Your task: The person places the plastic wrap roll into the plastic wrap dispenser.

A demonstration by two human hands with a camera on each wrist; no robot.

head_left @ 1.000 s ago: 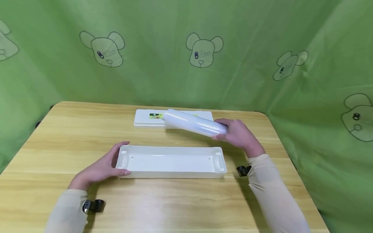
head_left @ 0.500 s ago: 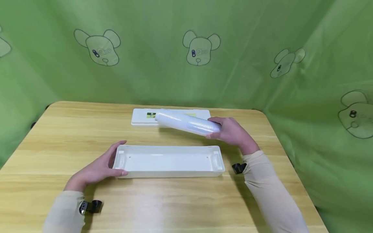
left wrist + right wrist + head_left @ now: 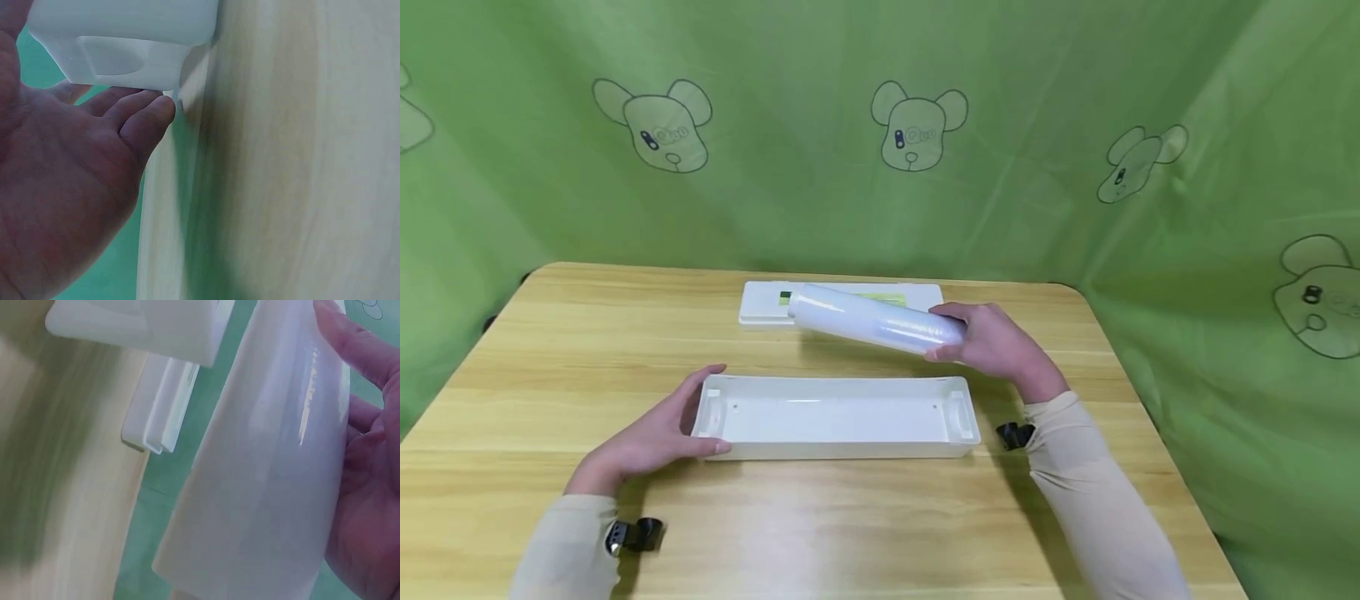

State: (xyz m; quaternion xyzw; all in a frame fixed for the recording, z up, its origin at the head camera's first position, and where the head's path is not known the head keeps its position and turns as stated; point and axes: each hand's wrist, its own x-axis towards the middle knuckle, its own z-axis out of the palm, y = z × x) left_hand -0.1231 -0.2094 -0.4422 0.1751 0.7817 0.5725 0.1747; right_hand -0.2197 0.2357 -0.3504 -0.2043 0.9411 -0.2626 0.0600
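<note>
A long white plastic box (image 3: pixel 842 417), without a lid on it, lies across the middle of the table. My left hand (image 3: pixel 658 433) grips its left end, thumb along the near wall and fingers round the far corner; the left wrist view shows the box end (image 3: pixel 125 59) against the fingers. Raised over the table behind the box is a roll of cling film (image 3: pixel 872 321), tilted with its left end farther back. My right hand (image 3: pixel 996 346) holds the roll by its right end, and in the right wrist view thumb and fingers wrap the film (image 3: pixel 262 456).
Behind the roll, near the table's back edge, lies a flat white lid (image 3: pixel 763 304) with a green and yellow label, partly covered by the roll in the head view. A green curtain (image 3: pixel 805 192) with bear-like drawings hangs right behind the wooden table (image 3: pixel 865 533).
The roll has shifted to the left with my right hand, covering more of the lid's label. My left hand keeps its grip on the box, which stays in place.
</note>
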